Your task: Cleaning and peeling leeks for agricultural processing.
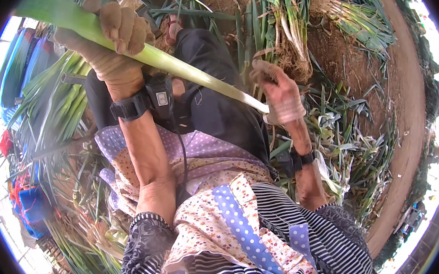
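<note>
A long leek [183,68] slants across my lap, its broad green leaves at the upper left and its pale white end toward the right. My left hand [114,41], in a soiled glove, is closed around the green part. Close to the white end is my right hand [280,93], in a dirty knitted glove with the fingers curled in. A white bit shows by the heel of that hand, where the leek ends. Whatever the curled right fingers hold, if anything, is hidden.
Unpeeled leeks with earthy roots [294,45] lie ahead on brown soil, with another bunch [360,24] farther right. Stripped leaves [343,136] are heaped to my right. At my left stand cleaned leeks [57,98] beside a metal bar [73,78]. A dirt path [411,126] curves along the right.
</note>
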Demonstrator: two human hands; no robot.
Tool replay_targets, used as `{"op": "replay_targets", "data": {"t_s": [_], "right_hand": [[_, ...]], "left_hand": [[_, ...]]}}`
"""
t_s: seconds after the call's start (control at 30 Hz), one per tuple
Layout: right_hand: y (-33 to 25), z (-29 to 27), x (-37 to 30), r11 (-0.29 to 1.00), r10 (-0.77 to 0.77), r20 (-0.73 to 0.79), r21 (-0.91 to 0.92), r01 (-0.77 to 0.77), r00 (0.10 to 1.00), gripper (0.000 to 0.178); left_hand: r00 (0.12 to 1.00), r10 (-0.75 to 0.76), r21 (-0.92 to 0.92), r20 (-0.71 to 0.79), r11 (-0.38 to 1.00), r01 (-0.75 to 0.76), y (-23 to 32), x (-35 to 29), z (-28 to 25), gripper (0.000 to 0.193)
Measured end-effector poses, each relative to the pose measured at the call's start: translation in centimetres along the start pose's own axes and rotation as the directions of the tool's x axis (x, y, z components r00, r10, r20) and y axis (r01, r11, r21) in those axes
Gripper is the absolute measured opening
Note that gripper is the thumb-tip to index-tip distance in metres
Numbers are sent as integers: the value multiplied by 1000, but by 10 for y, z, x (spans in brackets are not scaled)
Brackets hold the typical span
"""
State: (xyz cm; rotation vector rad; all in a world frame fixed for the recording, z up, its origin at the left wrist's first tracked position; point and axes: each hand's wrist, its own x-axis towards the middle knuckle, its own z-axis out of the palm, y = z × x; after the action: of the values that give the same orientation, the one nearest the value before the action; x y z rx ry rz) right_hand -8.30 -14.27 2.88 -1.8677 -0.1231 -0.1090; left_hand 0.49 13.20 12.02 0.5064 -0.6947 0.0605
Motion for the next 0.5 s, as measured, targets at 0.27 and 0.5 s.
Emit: {"op": "replay_targets", "data": {"t_s": [0.27, 0.5], "right_hand": [[-33, 19, 5, 778, -159, 384, -518, 355, 910, 37], [-9, -1, -15, 908, 294, 195, -362, -210, 936, 12]], "left_hand": [[1000, -19, -8, -22, 1000, 19, 3, -3, -11, 51], [995, -45, 60, -86, 997, 50, 9, -5, -14, 48]]}}
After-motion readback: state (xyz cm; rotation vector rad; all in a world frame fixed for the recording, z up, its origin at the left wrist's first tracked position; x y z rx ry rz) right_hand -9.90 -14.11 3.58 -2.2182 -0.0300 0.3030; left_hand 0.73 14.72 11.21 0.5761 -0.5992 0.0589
